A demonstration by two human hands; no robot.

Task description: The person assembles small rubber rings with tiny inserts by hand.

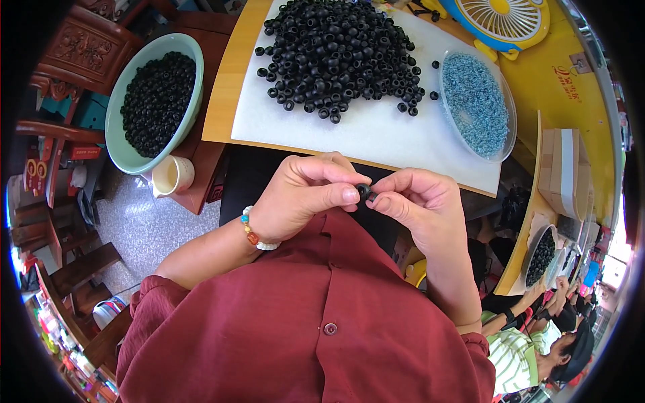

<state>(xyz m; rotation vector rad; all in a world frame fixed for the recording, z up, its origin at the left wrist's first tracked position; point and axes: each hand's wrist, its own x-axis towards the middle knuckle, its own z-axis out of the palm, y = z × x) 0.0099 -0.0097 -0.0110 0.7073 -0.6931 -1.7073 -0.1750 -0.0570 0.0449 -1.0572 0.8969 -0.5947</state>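
In front of my chest, my left hand [316, 188] pinches a round black bead [363, 191] between thumb and forefinger. My right hand [420, 201] meets it from the other side, thumb and forefinger closed on a tiny dark piece against the bead; its kind is too small to make out. Beyond both hands, a large heap of black beads with holes [336, 54] covers much of a white mat [269, 121]. A clear round dish [508, 144] at the mat's right side holds small pale blue beads [477, 101].
A pale green bowl [115, 144] of black beads stands on the left, with a cream cup [173, 176] near it. A blue and yellow fan [500, 20] is at the far right. Right of me are a cardboard box [561, 171] and a person in a striped top [514, 359].
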